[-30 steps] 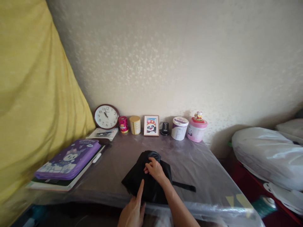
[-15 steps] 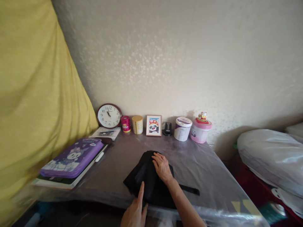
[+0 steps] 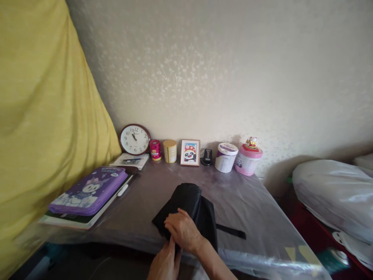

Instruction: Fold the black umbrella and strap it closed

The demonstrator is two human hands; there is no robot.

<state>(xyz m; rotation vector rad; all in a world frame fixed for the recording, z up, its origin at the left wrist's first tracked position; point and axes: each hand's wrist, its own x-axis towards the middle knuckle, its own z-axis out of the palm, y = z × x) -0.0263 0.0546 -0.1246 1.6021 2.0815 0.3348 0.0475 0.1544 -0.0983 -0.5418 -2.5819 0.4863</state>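
A black fabric item (image 3: 186,196), folded and bulging, lies at the front edge of the table; its exact kind does not show clearly. From its right side a flat black strap (image 3: 231,230) stretches over the tabletop. My left hand (image 3: 164,261) is at the item's near edge, index finger pointing forward and thumb below, pinching the cloth. Over its fingertip comes my right hand (image 3: 183,230), fingers together and bent onto the cloth. The right hand partly covers the left fingertips and the fabric between them.
On the left a purple pencil case (image 3: 90,190) rests on books beside a yellow curtain (image 3: 49,116). Along the wall stand a clock (image 3: 135,139), a picture frame (image 3: 190,152), a black device (image 3: 207,157) and several canisters (image 3: 225,157). A plastic-wrapped bundle (image 3: 332,198) sits right of the table.
My right hand has slid from the top of the black fabric item towards me and left, meeting my left hand. The left hand has stayed nearly in place. The view has shifted slightly.
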